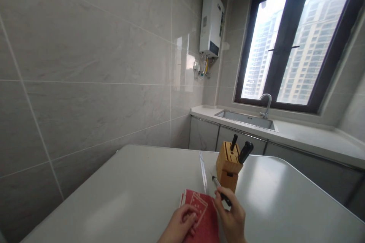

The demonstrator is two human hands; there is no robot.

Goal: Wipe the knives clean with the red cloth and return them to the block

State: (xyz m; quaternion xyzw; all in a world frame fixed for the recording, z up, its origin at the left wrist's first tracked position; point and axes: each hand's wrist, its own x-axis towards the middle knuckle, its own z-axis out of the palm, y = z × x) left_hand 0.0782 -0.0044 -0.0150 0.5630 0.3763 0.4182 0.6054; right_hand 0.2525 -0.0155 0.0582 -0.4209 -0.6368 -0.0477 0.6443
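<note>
A folded red cloth (209, 220) with a pale line pattern lies on the white table in front of me. My left hand (185, 220) is on its left part, fingers curled and gripping the fabric. To the right, my right hand (232, 212) pinches a slim black-and-silver tool (219, 186). This tool has dark ends and a shiny middle; its exact kind is unclear. It points up and left, above the cloth's upper right corner. Just beyond stands a wooden knife block (228, 163) with black-handled knives (245, 152) in its slots.
The white table (119, 190) has a pale seam strip (203, 171) running away from me. Behind it is a counter (308, 131) with a sink (245, 119) and a faucet (266, 104). A tiled wall (99, 53) rises on the left.
</note>
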